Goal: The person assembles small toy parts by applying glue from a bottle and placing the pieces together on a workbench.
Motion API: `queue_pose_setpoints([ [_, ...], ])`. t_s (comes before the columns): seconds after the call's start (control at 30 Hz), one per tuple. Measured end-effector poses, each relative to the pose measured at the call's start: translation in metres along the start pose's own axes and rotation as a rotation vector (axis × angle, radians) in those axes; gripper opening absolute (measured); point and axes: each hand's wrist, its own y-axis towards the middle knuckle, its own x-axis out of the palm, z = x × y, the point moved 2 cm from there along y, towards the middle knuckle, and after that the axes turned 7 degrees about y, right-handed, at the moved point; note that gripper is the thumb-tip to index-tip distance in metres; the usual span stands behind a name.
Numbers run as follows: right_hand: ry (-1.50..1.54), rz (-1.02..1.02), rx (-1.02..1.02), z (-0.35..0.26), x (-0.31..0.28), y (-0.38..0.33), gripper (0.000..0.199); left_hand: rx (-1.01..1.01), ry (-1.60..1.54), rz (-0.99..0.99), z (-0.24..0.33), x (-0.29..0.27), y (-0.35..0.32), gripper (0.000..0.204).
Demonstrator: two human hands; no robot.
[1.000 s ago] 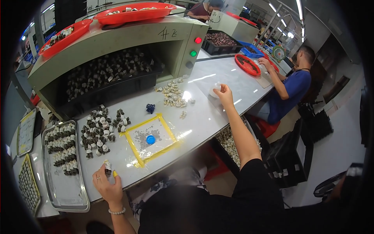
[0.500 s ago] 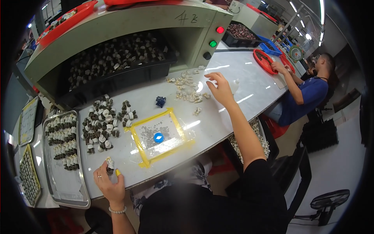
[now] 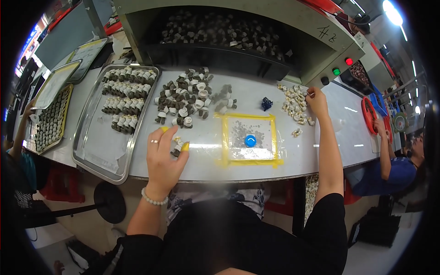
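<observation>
My left hand [image 3: 161, 153], with yellow covers on its thumb and a finger, is at the table's front edge. Its fingers curl around a small white-and-dark piece [image 3: 177, 145]. A heap of similar white-and-dark pieces [image 3: 185, 94] lies just beyond it. My right hand [image 3: 317, 103] has its fingertips pinched together at the right side of a scatter of small cream pieces [image 3: 293, 101]; whatever is between them is too small to make out. Between the hands, a yellow-taped rectangle [image 3: 276, 142] marks the tabletop, with a round blue cap-like object [image 3: 250, 140] inside it.
Left of the heap, a metal tray [image 3: 103, 158] carries rows of white-and-dark pieces. A dark blue lump [image 3: 266, 104] sits behind the taped area. At the back, a machine housing [image 3: 316, 39] holds a black bin [image 3: 220, 59]. A co-worker in blue [image 3: 389, 176] sits at right.
The view has turned, shifting the table across the picture. My right hand has come to the cream pieces, its spread fingers closing into a pinch. The left still has its piece.
</observation>
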Motion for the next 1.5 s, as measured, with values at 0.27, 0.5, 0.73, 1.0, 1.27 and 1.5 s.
queue_pose_setpoints([
  [0.27, 0.329, 0.121, -0.031, -0.012, -0.008, -0.040, 0.020, 0.040, 0.204, -0.383, -0.009, 0.036, 0.040, 0.031],
  [0.5, 0.366, -0.081, -0.480, -0.130, 0.008, -0.164, 0.017, 0.180, 0.083, -0.348, 0.018, 0.029, 0.031, 0.027],
  [0.73, 0.231, -0.119, -0.558, -0.145, 0.017, -0.198, 0.017, 0.284, 0.048, -0.553, 0.051, 0.038, 0.004, 0.029],
  [1.0, 0.174, -0.145, -0.467, -0.133, 0.014, -0.194, 0.021, 0.098, -0.185, -0.514, 0.038, 0.044, -0.004, 0.033],
  [1.27, 0.139, -0.244, -0.464, -0.152, 0.016, -0.182, 0.024, -0.456, -1.248, -0.505, 0.048, 0.061, -0.027, 0.027],
  [1.5, 0.208, -0.353, -0.492, -0.184, 0.034, -0.172, 0.022, -0.667, -1.521, -0.524, 0.044, 0.076, -0.032, 0.028],
])
